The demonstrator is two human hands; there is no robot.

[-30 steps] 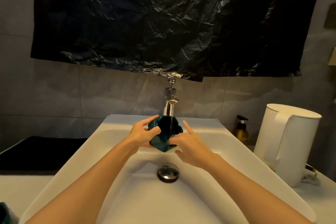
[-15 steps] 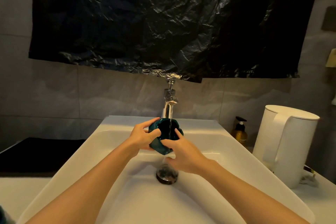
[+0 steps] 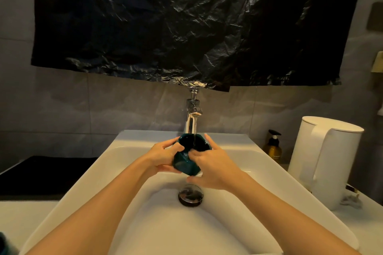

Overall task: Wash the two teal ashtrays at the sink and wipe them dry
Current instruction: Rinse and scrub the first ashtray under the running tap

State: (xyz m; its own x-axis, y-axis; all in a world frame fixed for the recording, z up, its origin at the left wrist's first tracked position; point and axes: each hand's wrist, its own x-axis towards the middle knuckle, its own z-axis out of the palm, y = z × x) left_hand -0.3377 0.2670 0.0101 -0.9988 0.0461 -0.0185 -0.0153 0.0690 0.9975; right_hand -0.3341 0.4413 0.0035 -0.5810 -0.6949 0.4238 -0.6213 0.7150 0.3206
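1. My left hand [image 3: 163,157] grips the teal ashtray [image 3: 185,164] by its left side, tilted above the sink [image 3: 132,163], its bowl catching the stream from the tap [image 3: 191,125].
2. My right hand [image 3: 213,168] pinches the right rim, thumb pressed inside the bowl.
3. Done well, I judge: turn it slowly so water reaches every notch, gripping firmly, since wet glaze slips.
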